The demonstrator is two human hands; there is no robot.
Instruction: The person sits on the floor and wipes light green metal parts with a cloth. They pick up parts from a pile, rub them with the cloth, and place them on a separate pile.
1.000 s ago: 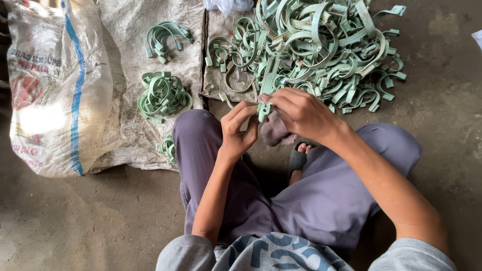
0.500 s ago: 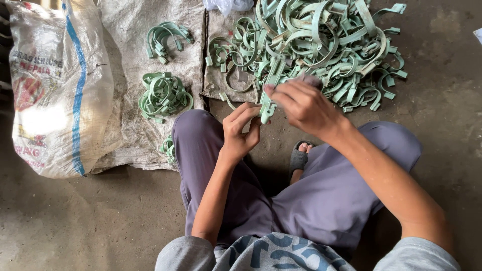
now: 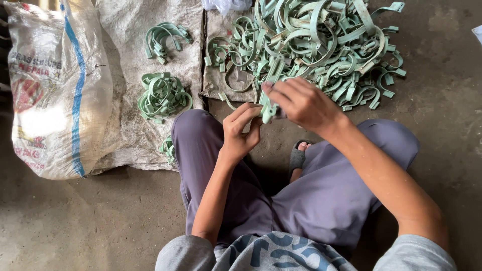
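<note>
I sit on the floor with legs apart. My left hand [image 3: 240, 129] pinches the lower end of a pale green plastic clamp [image 3: 269, 93] in front of my left knee. My right hand [image 3: 300, 103] closes over the same clamp from the right, with a dark rag partly hidden under its fingers. The clamp's long upper end points away from me into a big heap of pale green clamps [image 3: 321, 45] on the floor just beyond my hands.
A full white woven sack [image 3: 52, 90] stands at the left. On a flattened sack cloth [image 3: 128, 55] lie two small stacks of green clamps [image 3: 163, 95], with a few more by my left knee [image 3: 167, 148]. My sandalled foot [image 3: 297, 156] rests between my legs on the concrete floor.
My right hand slid up along the clamp away from me, then came partway back; the dark rag moved with it. My left hand kept its hold in place.
</note>
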